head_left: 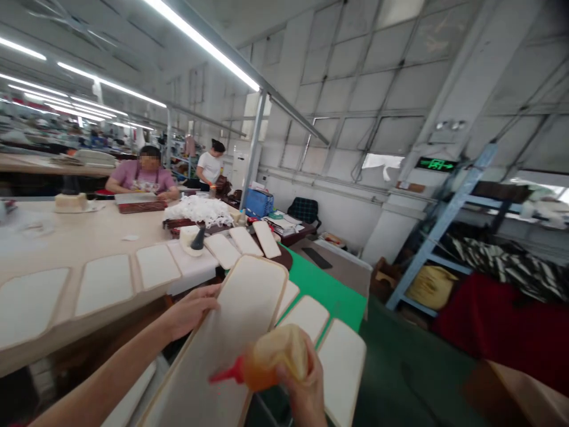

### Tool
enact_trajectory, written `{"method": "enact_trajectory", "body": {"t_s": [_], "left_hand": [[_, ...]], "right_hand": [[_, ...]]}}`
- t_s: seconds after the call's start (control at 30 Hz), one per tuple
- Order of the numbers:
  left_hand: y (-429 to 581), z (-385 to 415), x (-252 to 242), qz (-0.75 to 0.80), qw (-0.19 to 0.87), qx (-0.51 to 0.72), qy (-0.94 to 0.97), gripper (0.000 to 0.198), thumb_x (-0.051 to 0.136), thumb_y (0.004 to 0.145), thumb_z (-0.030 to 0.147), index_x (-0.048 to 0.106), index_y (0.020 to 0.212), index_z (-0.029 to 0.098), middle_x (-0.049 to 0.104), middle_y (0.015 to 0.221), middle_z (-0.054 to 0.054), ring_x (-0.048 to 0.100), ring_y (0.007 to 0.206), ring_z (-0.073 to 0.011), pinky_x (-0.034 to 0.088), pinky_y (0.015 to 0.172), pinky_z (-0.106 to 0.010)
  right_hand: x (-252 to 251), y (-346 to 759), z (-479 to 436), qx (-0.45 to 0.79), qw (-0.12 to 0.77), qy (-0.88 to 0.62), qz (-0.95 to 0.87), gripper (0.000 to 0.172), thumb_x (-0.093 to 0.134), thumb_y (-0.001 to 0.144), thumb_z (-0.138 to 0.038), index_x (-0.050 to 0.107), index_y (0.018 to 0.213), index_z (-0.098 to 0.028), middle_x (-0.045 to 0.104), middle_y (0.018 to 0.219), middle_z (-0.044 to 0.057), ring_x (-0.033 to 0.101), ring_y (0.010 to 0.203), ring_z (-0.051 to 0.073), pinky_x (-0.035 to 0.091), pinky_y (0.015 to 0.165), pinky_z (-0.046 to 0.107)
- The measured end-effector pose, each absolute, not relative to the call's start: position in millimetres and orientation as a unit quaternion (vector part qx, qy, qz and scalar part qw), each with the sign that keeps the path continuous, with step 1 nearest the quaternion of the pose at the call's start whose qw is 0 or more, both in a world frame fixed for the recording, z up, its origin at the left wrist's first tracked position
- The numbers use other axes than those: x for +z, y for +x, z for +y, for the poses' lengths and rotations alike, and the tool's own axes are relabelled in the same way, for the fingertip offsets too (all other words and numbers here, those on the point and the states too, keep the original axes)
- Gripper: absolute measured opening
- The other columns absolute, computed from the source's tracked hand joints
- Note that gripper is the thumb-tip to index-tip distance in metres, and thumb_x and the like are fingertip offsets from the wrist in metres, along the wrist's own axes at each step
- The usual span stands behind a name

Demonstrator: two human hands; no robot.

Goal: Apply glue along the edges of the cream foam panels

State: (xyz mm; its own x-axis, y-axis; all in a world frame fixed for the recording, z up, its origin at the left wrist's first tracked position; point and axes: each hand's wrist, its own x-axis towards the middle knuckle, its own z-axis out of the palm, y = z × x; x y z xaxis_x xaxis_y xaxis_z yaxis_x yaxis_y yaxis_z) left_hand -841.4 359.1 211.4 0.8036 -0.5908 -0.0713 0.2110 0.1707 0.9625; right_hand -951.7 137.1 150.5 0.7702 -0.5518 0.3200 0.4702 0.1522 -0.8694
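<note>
A long white panel (pixel 231 323) with rounded corners and a tan edge slants across the front middle. My left hand (pixel 189 311) grips its left edge, fingers closed round it. In my right hand (pixel 304 379) is a squeeze bottle (pixel 278 359) of amber liquid, tipped over with its red nozzle pointing left above the panel's lower part. The fingers are wrapped round the bottle. Smaller white panels (pixel 342 367) lie to the right, some on a green surface (pixel 353 302). More panels (pixel 105 283) line the near edge of the beige table (pixel 106 231).
A pile of white material (pixel 200 210) and a pot with a black-tipped object (pixel 192 240) stand on the table. Two people work beyond it. A blue shelf frame (pixel 444 225) with fabric rolls stands at the right.
</note>
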Motion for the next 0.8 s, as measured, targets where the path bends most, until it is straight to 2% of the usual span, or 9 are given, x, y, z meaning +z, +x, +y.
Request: {"method": "enact_trajectory", "body": {"t_s": [0.13, 0.23, 0.37, 0.47, 0.53, 0.6, 0.67, 0.73, 0.8], "left_hand": [[-833, 333, 205, -0.153, 0.736, -0.294, 0.590, 0.057, 0.069, 0.061, 0.018, 0.066, 0.118, 0.018, 0.074, 0.101, -0.006, 0.069, 0.090, -0.0272, 0.054, 0.079, -0.034], [-828, 298, 201, -0.153, 0.738, -0.301, 0.585, 0.055, 0.072, 0.060, 0.019, 0.067, 0.114, 0.019, 0.074, 0.101, -0.006, 0.069, 0.092, -0.0282, 0.054, 0.081, -0.035], [-812, 239, 192, -0.121, 0.741, -0.279, 0.599, 0.056, 0.076, 0.056, 0.020, 0.067, 0.111, 0.019, 0.074, 0.096, -0.005, 0.070, 0.086, -0.0263, 0.055, 0.077, -0.033], [-798, 183, 187, -0.101, 0.741, -0.255, 0.613, 0.054, 0.078, 0.053, 0.022, 0.067, 0.106, 0.017, 0.075, 0.091, -0.006, 0.070, 0.080, -0.0254, 0.055, 0.075, -0.032], [-790, 135, 184, -0.111, 0.736, -0.242, 0.623, 0.051, 0.078, 0.053, 0.023, 0.068, 0.103, 0.016, 0.075, 0.092, -0.007, 0.070, 0.081, -0.0257, 0.054, 0.076, -0.033], [-782, 80, 180, -0.130, 0.729, -0.223, 0.634, 0.047, 0.076, 0.055, 0.024, 0.069, 0.100, 0.016, 0.074, 0.093, -0.008, 0.070, 0.084, -0.0259, 0.053, 0.077, -0.033], [-773, 21, 173, -0.145, 0.725, -0.203, 0.642, 0.044, 0.075, 0.055, 0.024, 0.069, 0.097, 0.015, 0.074, 0.092, -0.008, 0.069, 0.086, -0.0254, 0.052, 0.078, -0.032], [-762, -39, 165, -0.162, 0.724, -0.193, 0.642, 0.044, 0.073, 0.054, 0.023, 0.069, 0.097, 0.014, 0.074, 0.090, -0.008, 0.068, 0.085, -0.0250, 0.051, 0.078, -0.033], [-747, -96, 158, -0.186, 0.726, -0.188, 0.635, 0.046, 0.071, 0.053, 0.022, 0.068, 0.098, 0.013, 0.073, 0.087, -0.008, 0.067, 0.081, -0.0240, 0.050, 0.077, -0.034]], "right_hand": [[154, -950, 118, -0.352, 0.770, -0.531, 0.033, 0.070, 0.088, 0.052, -0.042, 0.061, 0.112, -0.018, 0.069, 0.102, 0.005, 0.065, 0.090, 0.021, 0.052, 0.077, 0.026], [159, -951, 92, -0.349, 0.784, -0.512, 0.040, 0.063, 0.090, 0.051, -0.033, 0.065, 0.107, -0.019, 0.070, 0.100, 0.004, 0.065, 0.087, 0.020, 0.053, 0.075, 0.025], [143, -964, 57, -0.337, 0.837, -0.425, 0.072, 0.066, 0.091, 0.045, -0.042, 0.068, 0.102, -0.019, 0.072, 0.095, 0.006, 0.067, 0.080, 0.019, 0.053, 0.071, 0.023], [134, -973, -13, -0.341, 0.873, -0.329, 0.112, 0.057, 0.090, 0.050, -0.045, 0.067, 0.097, -0.021, 0.072, 0.090, 0.005, 0.068, 0.078, 0.019, 0.056, 0.072, 0.027], [134, -982, -92, -0.361, 0.883, -0.261, 0.149, 0.054, 0.088, 0.052, -0.048, 0.068, 0.095, -0.023, 0.072, 0.092, 0.004, 0.069, 0.087, 0.021, 0.058, 0.075, 0.032], [132, -999, -183, -0.401, 0.872, -0.197, 0.197, 0.053, 0.087, 0.052, -0.051, 0.068, 0.096, -0.027, 0.071, 0.103, -0.001, 0.065, 0.101, 0.017, 0.055, 0.084, 0.028], [124, -1026, -270, -0.424, 0.856, -0.158, 0.252, 0.048, 0.083, 0.056, -0.056, 0.070, 0.092, -0.027, 0.066, 0.118, 0.000, 0.057, 0.118, 0.020, 0.050, 0.097, 0.033], [112, -1058, -337, -0.448, 0.811, -0.194, 0.323, 0.044, 0.072, 0.061, -0.066, 0.070, 0.088, -0.031, 0.061, 0.127, -0.001, 0.046, 0.130, 0.023, 0.042, 0.106, 0.040], [102, -1089, -381, -0.441, 0.772, -0.276, 0.365, 0.057, 0.062, 0.065, -0.077, 0.067, 0.106, -0.036, 0.059, 0.130, 0.001, 0.038, 0.136, 0.025, 0.044, 0.102, 0.049]]}}
